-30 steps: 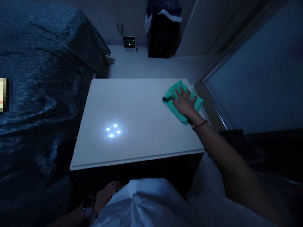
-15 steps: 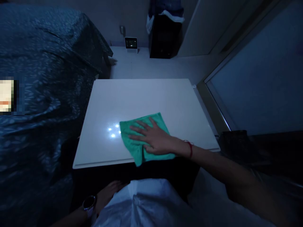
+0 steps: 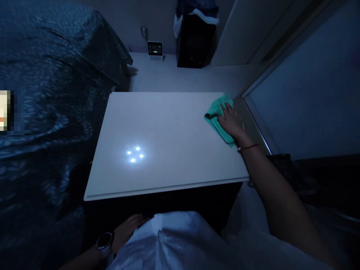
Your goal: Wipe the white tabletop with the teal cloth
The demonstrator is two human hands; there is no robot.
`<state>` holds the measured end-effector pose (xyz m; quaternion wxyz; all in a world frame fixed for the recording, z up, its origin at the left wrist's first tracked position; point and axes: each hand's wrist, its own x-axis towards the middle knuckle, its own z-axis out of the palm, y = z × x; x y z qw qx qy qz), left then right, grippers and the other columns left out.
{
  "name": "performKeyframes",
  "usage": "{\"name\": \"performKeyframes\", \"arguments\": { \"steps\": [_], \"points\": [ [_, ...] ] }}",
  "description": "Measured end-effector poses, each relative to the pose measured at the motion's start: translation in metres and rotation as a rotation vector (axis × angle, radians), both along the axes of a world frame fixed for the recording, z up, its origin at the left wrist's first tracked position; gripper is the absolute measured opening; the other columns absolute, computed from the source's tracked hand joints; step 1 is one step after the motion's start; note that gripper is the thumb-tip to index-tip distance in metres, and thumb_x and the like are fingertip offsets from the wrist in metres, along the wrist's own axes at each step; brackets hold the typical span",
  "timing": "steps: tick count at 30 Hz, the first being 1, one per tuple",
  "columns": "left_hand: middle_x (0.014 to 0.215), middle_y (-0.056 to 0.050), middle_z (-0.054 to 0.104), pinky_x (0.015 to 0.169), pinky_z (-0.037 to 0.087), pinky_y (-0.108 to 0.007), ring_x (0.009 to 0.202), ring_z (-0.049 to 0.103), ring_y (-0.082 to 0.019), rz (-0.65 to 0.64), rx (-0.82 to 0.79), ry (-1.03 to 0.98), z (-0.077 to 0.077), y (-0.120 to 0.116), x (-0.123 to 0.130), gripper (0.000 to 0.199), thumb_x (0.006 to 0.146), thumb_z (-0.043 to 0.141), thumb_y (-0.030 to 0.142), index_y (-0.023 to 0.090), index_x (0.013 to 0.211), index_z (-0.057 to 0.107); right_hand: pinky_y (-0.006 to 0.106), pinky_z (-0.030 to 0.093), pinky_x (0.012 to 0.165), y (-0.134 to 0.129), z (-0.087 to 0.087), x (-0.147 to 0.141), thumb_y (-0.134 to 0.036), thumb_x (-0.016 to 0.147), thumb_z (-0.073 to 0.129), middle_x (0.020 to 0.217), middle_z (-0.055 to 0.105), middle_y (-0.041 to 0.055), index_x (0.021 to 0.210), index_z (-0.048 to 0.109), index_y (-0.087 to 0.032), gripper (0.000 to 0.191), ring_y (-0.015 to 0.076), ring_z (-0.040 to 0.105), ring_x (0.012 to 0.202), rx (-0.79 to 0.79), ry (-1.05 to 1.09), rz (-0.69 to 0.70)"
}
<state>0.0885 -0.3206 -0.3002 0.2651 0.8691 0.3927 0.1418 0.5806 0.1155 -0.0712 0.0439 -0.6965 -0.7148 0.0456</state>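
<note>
I view 1 smooth, white, rectangular tabletop [image 3: 165, 138] at centre frame. At its upper-right corner lies a folded green cloth [image 3: 221, 122]; my right hand [image 3: 232, 120] presses it flat, fingers slightly spread, forearm slanting from lower right.

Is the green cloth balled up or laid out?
Laid out: the cloth spreads beneath the right hand on the table, its left corner bunched. Doubled or single, cannot tell.
</note>
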Motion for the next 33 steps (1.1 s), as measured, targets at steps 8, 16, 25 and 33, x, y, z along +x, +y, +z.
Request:
{"name": "performKeyframes", "arguments": {
  "steps": [8, 16, 25, 33],
  "points": [
    [0.123, -0.011, 0.088, 0.114, 0.063, -0.031, 0.108, 0.086, -0.027, 0.016, 0.113, -0.032, 0.010, 0.005, 0.007, 0.068, 0.121, 0.028, 0.054, 0.024, 0.146, 0.083, 0.088, 0.024, 0.129, -0.148, 0.007, -0.091, -0.038, 0.109, 0.054, 0.190, 0.032, 0.0166, 0.178, 0.047, -0.026, 0.071, 0.0523, 0.024, 0.174, -0.049, 0.004, 0.536],
    [0.129, -0.010, 0.086, 0.113, 0.064, -0.032, 0.114, 0.086, -0.028, 0.045, 0.034, 0.026, 0.012, 0.003, 0.004, 0.078, 0.120, 0.016, 0.059, 0.028, 0.149, 0.082, 0.085, 0.026, 0.132, -0.193, 0.008, -0.108, -0.043, 0.110, 0.060, 0.191, 0.033, 0.0106, 0.181, 0.041, -0.035, 0.074, 0.0486, 0.026, 0.174, -0.128, 0.076, 0.903],
    [0.133, -0.013, 0.084, 0.118, 0.061, -0.034, 0.120, 0.085, -0.030, 0.027, -0.015, 0.006, 0.002, 0.000, -0.001, 0.080, 0.118, 0.018, 0.063, 0.025, 0.149, 0.082, 0.086, 0.035, 0.127, -0.050, 0.002, -0.001, -0.036, 0.110, 0.040, 0.190, 0.034, 0.0164, 0.179, 0.043, -0.023, 0.071, 0.0478, 0.028, 0.174, -0.009, 0.003, 0.158],
    [0.128, -0.012, 0.086, 0.109, 0.067, -0.037, 0.114, 0.087, -0.033, 0.134, 0.014, -0.025, -0.013, -0.013, 0.000, 0.085, 0.117, 0.012, 0.064, 0.030, 0.144, 0.085, 0.074, 0.049, 0.127, -0.109, -0.010, 0.036, -0.041, 0.112, 0.032, 0.190, 0.032, 0.0163, 0.179, 0.044, -0.018, 0.072, 0.0448, 0.025, 0.177, 0.021, 0.060, 0.040]
  ]
}}
